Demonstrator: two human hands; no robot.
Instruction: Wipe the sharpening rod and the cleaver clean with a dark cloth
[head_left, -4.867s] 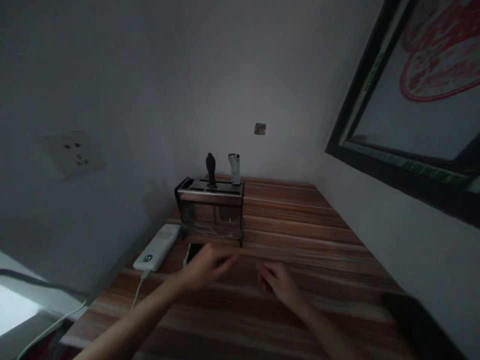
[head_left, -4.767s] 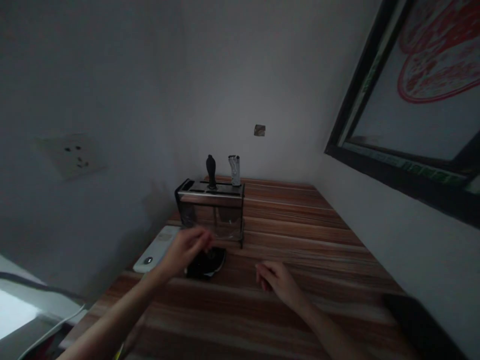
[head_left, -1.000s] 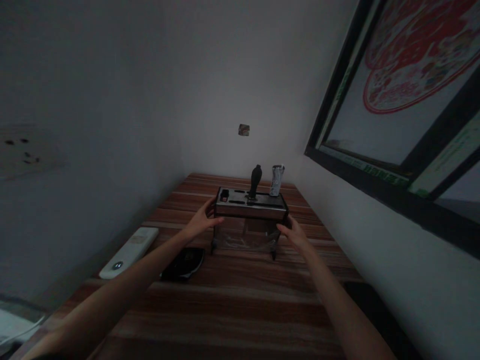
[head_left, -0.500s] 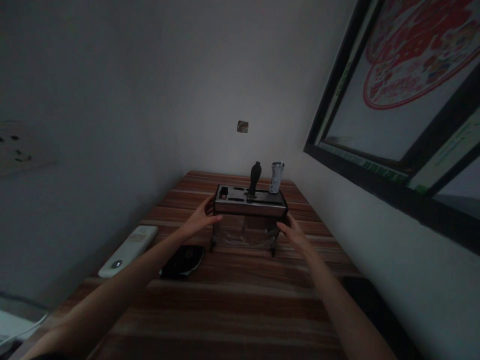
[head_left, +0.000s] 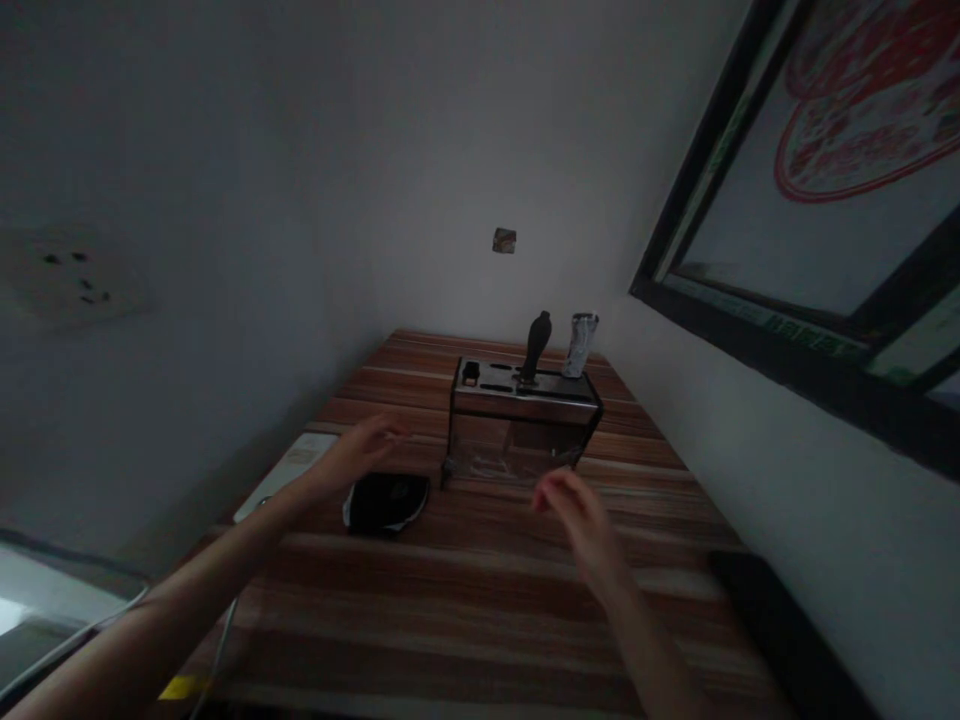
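A slotted holder [head_left: 517,407] like a knife block, with a metal-looking top and a see-through front, stands upright on the table. A black-handled utensil [head_left: 537,342] rises from its middle slot, and a grey-white patterned handle or cylinder [head_left: 580,345] stands at its right end. My left hand [head_left: 364,450] is in the air left of the holder, open and apart from it, fingers stretched to the right. In front of the holder's right side, my right hand [head_left: 570,500] hovers open with loosely bent, slightly blurred fingers. Neither hand holds anything visible.
A black pouch-like item [head_left: 386,502] lies below my left hand. A white oblong device [head_left: 296,460] lies behind my left forearm. A dark flat object [head_left: 780,630] is at the table's [head_left: 480,590] right edge. Walls rise on both sides; a socket [head_left: 75,280] is at left.
Both hands have let go of the holder's sides. My left hand has drawn away to the left, my right hand towards me. The view has shifted slightly; the holder stays standing.
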